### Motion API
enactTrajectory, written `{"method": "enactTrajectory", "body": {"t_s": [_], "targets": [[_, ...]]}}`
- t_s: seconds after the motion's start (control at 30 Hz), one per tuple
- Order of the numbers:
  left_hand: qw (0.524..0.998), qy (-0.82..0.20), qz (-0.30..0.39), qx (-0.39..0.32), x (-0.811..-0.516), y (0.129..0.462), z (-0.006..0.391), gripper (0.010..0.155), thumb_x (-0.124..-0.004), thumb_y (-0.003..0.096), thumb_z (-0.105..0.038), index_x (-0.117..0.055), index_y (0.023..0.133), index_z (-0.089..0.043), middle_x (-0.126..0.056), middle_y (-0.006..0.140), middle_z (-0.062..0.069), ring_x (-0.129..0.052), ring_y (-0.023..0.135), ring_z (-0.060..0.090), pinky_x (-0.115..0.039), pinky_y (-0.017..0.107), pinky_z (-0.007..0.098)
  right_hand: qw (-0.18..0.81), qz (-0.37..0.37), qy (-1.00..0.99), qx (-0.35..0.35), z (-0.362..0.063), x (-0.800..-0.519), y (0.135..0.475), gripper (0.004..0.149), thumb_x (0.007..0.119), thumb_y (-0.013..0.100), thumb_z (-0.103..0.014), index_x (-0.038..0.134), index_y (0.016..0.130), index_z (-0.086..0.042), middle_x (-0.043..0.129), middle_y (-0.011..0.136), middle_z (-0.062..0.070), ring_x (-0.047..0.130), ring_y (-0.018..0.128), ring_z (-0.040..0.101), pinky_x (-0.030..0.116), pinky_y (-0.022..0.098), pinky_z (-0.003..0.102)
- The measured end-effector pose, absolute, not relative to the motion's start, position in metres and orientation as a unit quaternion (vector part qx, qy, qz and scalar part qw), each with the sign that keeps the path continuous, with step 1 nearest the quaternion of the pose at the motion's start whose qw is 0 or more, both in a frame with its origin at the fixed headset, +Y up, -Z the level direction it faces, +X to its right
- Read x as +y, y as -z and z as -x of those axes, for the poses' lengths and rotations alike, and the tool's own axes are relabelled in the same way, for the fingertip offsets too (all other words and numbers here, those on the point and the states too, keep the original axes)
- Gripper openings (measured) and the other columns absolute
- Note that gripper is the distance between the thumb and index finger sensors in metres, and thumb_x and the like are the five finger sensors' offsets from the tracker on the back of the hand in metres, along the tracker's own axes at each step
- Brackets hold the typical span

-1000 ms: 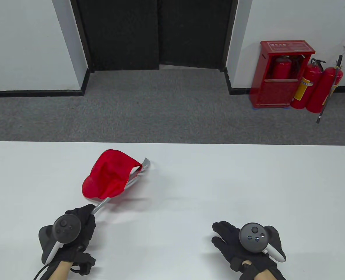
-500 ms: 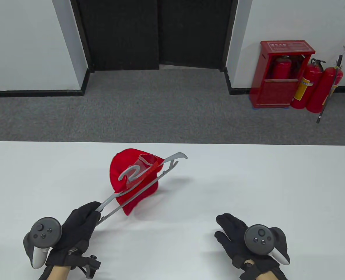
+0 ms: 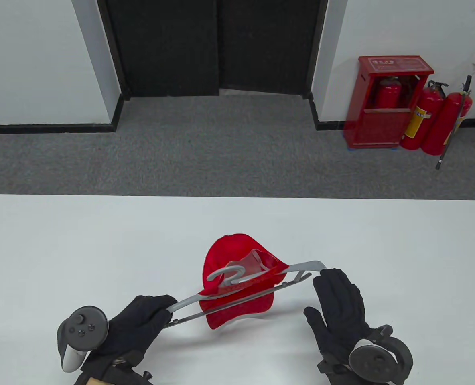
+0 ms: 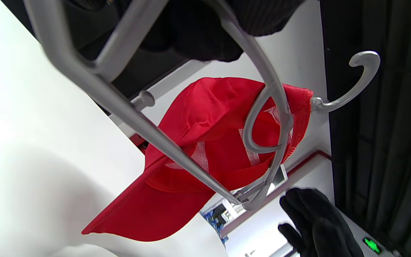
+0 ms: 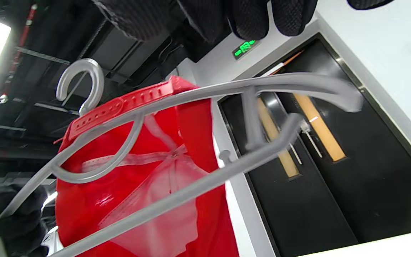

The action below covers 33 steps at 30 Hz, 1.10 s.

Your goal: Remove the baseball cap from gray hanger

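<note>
Left hand point(image 3: 141, 321) grips the left end of the gray hanger point(image 3: 257, 276), held above the tabletop point(image 3: 61, 240) near its front edge. Red baseball cap point(image 3: 237, 288) hangs from the hanger between both hands. Right hand point(image 3: 337, 309), fingers spread, at the hanger's right tip, possibly touching.

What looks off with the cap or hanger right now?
Nothing damaged. The red cap hangs by its back strap on the gray hanger, which the left hand holds tilted above the table.
</note>
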<state>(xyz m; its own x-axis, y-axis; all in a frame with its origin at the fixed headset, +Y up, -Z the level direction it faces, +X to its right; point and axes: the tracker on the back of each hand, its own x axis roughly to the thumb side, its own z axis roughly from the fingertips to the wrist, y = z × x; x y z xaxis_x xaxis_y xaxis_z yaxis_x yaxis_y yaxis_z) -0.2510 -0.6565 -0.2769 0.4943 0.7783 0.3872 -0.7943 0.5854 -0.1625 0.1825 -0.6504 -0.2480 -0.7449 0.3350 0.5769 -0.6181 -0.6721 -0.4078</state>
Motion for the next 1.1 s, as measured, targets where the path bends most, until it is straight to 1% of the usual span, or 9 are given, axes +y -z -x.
{"method": "enactTrajectory", "body": {"t_s": [0.1,0.17,0.27,0.33,0.4,0.47,0.6,0.77,1.1], "targets": [[0.876,-0.422,-0.020,-0.233,-0.655,0.274,0.242,0.044,-0.076,0.0579,-0.042,-0.082,0.099,-0.026,-0.096,0.078,0.007,-0.088,0.078,0.032,-0.051,0.076,0.071,0.236,-0.241,-0.893,-0.298,-0.175,-0.651,0.248,0.058,0.070,0.057,-0.040,0.061,0.108,-0.013,0.057,0.116,0.024,0.056,0.103,0.054,0.047,0.063,0.082],[0.879,-0.408,-0.022,-0.245,-0.654,0.271,0.237,0.044,-0.077,0.0576,-0.042,-0.083,0.098,-0.026,-0.096,0.078,0.007,-0.088,0.078,0.032,-0.050,0.076,0.071,0.242,-0.236,-0.895,-0.291,-0.175,-0.651,0.250,0.059,0.070,0.057,-0.040,0.059,0.109,-0.012,0.056,0.116,0.024,0.055,0.103,0.054,0.047,0.063,0.082],[0.875,-0.408,-0.019,-0.259,-0.653,0.269,0.231,0.044,-0.077,0.0574,-0.041,-0.083,0.098,-0.026,-0.096,0.079,0.007,-0.088,0.079,0.033,-0.050,0.077,0.071,0.288,-0.216,-0.901,-0.243,-0.178,-0.654,0.255,0.058,0.069,0.058,-0.038,0.062,0.108,-0.010,0.060,0.114,0.026,0.057,0.102,0.056,0.046,0.063,0.083],[0.872,-0.412,-0.015,-0.264,-0.652,0.268,0.230,0.044,-0.077,0.0575,-0.041,-0.083,0.098,-0.026,-0.096,0.079,0.008,-0.088,0.079,0.033,-0.050,0.077,0.071,0.322,-0.228,-0.893,-0.216,-0.179,-0.655,0.256,0.056,0.069,0.058,-0.035,0.062,0.107,-0.010,0.063,0.113,0.025,0.061,0.101,0.054,0.045,0.063,0.084],[0.875,-0.403,-0.017,-0.267,-0.652,0.267,0.229,0.044,-0.077,0.0574,-0.041,-0.083,0.098,-0.026,-0.096,0.078,0.008,-0.088,0.079,0.033,-0.050,0.077,0.071,0.342,-0.226,-0.879,-0.243,-0.178,-0.653,0.254,0.048,0.072,0.057,-0.030,0.070,0.101,-0.012,0.069,0.109,0.023,0.067,0.098,0.052,0.047,0.063,0.083],[0.872,-0.408,-0.013,-0.269,-0.652,0.267,0.229,0.044,-0.077,0.0574,-0.041,-0.083,0.098,-0.026,-0.096,0.078,0.008,-0.088,0.079,0.033,-0.050,0.077,0.071,0.335,-0.234,-0.879,-0.247,-0.176,-0.650,0.253,0.045,0.074,0.056,-0.030,0.072,0.098,-0.013,0.071,0.108,0.022,0.069,0.097,0.050,0.049,0.063,0.082],[0.873,-0.406,-0.012,-0.271,-0.652,0.267,0.228,0.043,-0.078,0.0575,-0.041,-0.084,0.098,-0.025,-0.096,0.078,0.008,-0.087,0.079,0.033,-0.049,0.077,0.071,0.354,-0.245,-0.881,-0.197,-0.172,-0.654,0.255,0.051,0.074,0.057,-0.033,0.066,0.103,-0.013,0.066,0.110,0.023,0.067,0.098,0.051,0.047,0.063,0.083],[0.875,-0.400,-0.010,-0.273,-0.652,0.267,0.227,0.043,-0.078,0.0576,-0.041,-0.084,0.098,-0.026,-0.096,0.079,0.008,-0.087,0.079,0.033,-0.049,0.077,0.071,0.359,-0.261,-0.865,-0.236,-0.171,-0.647,0.250,0.040,0.076,0.055,-0.028,0.075,0.092,-0.017,0.076,0.103,0.019,0.073,0.096,0.047,0.049,0.063,0.082],[0.859,-0.428,-0.019,-0.281,-0.647,0.265,0.227,0.043,-0.077,0.0576,-0.042,-0.084,0.098,-0.027,-0.096,0.079,0.008,-0.087,0.079,0.033,-0.049,0.077,0.071,0.375,-0.276,-0.833,-0.298,-0.172,-0.626,0.235,0.038,0.074,0.054,-0.027,0.077,0.091,-0.019,0.078,0.102,0.017,0.076,0.094,0.045,0.051,0.063,0.081]]}}
